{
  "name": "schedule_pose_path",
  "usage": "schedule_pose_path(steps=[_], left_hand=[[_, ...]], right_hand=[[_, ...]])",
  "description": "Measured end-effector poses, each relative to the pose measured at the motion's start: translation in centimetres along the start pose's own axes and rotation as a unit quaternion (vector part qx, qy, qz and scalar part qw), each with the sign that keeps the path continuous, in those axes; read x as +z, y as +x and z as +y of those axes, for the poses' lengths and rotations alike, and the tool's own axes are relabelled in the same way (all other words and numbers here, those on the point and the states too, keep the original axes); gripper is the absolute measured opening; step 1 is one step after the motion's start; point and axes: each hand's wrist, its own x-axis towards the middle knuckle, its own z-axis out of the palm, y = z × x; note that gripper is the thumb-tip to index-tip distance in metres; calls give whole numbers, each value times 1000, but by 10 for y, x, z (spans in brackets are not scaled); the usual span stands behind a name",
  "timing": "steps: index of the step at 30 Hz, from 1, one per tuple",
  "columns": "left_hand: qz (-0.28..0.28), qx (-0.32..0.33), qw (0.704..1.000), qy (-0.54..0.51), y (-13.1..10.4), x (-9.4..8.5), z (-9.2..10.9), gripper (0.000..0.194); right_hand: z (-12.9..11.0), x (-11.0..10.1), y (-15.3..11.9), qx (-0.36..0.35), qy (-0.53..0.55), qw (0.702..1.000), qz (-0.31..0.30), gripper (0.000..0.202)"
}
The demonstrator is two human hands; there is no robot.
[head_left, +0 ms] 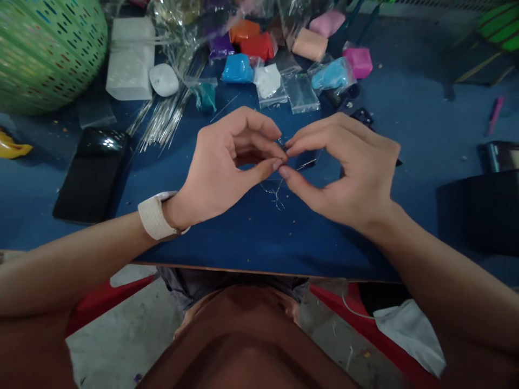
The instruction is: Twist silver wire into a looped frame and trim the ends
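The left hand and right hand pinch a thin twisted wire, its length trailing toward the table's near edge.

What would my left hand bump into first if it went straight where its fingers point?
Probably your right hand: the left hand points its fingertips across at that thumb and those fingers, with hardly any gap in view. Whether they touch is hard to tell.

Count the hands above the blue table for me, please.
2: the left hand and the right hand, fingertips close together above the blue table, by thin twisted wire.
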Motion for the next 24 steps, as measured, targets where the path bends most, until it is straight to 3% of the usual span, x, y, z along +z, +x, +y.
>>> schedule_pose_path(steps=[4, 9, 12, 16, 24], left_hand=[[-9, -13, 1000, 1, 0, 0, -7, 33], [-6, -5, 1000, -1, -1, 1, -10, 30], [-5, -3, 1000, 4, -1, 2, -9, 22], [-4, -5, 999, 33, 0, 2, -8, 24], [9, 40, 997, 59, 0, 3, -8, 20]], right_hand=[[-4, 0, 2, 85, 36, 996, -15, 10], [5, 6, -1, 82, 60, 995, -22, 10], [13, 16, -2, 43, 83, 995, 42, 5], [18, 30, -3, -44, 128, 981, 136, 16], [15, 29, -3, -51, 127, 983, 125, 20]])
